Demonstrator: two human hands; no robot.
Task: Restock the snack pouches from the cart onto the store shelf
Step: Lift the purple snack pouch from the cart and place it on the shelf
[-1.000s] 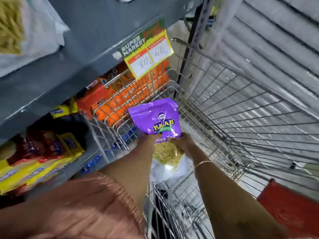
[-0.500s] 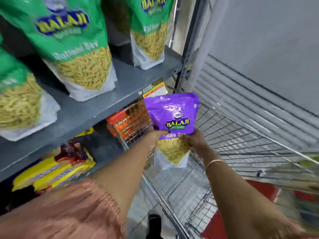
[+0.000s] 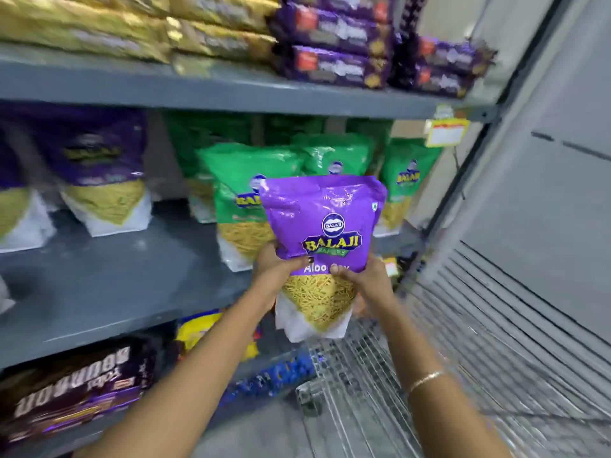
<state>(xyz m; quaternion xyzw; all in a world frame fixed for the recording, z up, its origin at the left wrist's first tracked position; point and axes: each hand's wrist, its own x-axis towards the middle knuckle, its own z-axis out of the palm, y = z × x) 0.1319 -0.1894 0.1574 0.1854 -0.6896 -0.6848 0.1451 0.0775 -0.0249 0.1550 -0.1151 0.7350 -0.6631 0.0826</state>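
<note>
A purple Aloo Sev snack pouch (image 3: pixel 325 213) is upright in front of the middle grey shelf (image 3: pixel 109 285), held from both sides. My left hand (image 3: pixel 276 267) grips its left edge and my right hand (image 3: pixel 365 279) grips its right edge, thumbs on the front. The wire cart (image 3: pixel 357 385) is below my hands at the lower right. Green snack pouches (image 3: pixel 251 170) stand on the shelf right behind the purple pouch. More purple pouches (image 3: pixel 99 160) stand at the shelf's left.
Gold packs (image 3: pixel 99 24) and purple biscuit packs (image 3: pixel 334 31) fill the upper shelf. Dark chocolate packs (image 3: pixel 76 395) and yellow packs (image 3: pixel 205 328) lie on the lower shelf. A yellow price tag (image 3: pixel 446 132) hangs at the right end. A grey shutter wall (image 3: pixel 529 259) runs along the right.
Both hands have lifted the purple pouch up out of the cart to the level of the middle shelf. My view has swung upward from the cart to the shelves.
</note>
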